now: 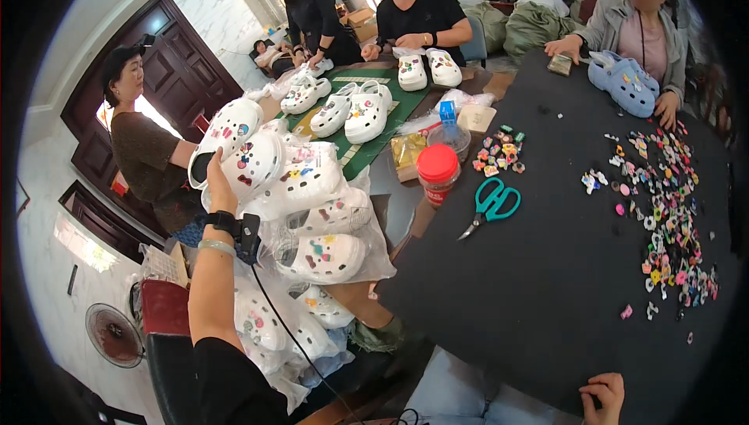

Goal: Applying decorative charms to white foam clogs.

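At far left, the left hand (219, 177) is raised at the end of an upright forearm, fingers closed round a white clog (228, 130) studded with coloured charms (the shoe is held above the heap, toe uppermost). Just right of it lies a pile of bagged white clogs (312, 214), spilling off the table edge. A red-lidded jar (437, 171) stands near the border of the black mat (546, 284), with teal scissors (491, 205) lying flat on the mat beside it. Loose shoe charms (671, 214) are scattered along the mat's right side. At lower right, the right hand (602, 395) rests on the mat's near edge, fingers curled, holding nothing visible.
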`<state>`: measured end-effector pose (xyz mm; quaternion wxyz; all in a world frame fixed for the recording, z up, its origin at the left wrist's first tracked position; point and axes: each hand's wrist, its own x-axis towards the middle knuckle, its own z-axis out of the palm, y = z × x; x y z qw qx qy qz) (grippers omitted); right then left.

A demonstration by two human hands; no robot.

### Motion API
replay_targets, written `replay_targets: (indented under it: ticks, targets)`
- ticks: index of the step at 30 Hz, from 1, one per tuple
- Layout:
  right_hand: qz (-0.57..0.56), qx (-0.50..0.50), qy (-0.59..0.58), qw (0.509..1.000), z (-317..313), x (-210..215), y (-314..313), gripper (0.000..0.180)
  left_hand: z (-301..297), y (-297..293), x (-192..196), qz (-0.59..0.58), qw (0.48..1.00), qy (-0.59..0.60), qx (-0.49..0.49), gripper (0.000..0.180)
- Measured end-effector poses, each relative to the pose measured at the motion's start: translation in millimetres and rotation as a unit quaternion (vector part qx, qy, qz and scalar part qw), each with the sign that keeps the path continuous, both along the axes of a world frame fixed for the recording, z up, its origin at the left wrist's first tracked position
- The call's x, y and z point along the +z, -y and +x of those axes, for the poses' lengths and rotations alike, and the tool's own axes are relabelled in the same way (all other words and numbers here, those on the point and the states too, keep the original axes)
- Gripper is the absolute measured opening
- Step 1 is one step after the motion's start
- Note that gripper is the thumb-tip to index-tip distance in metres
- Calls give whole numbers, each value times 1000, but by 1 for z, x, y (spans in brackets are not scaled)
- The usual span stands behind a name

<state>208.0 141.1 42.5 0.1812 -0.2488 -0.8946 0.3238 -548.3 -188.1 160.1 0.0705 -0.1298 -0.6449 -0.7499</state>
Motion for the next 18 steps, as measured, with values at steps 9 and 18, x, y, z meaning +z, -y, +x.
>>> replay_targets:
  ticks: [9, 18]
  targets:
    - [24, -49, 28, 998, -10, 4, 7, 15, -22, -25, -21, -327, 942, -77, 19, 44]
    - [34, -40, 31, 998, -19, 2, 5, 13, 2, -7, -26, 1, 996, -38, 84, 36]
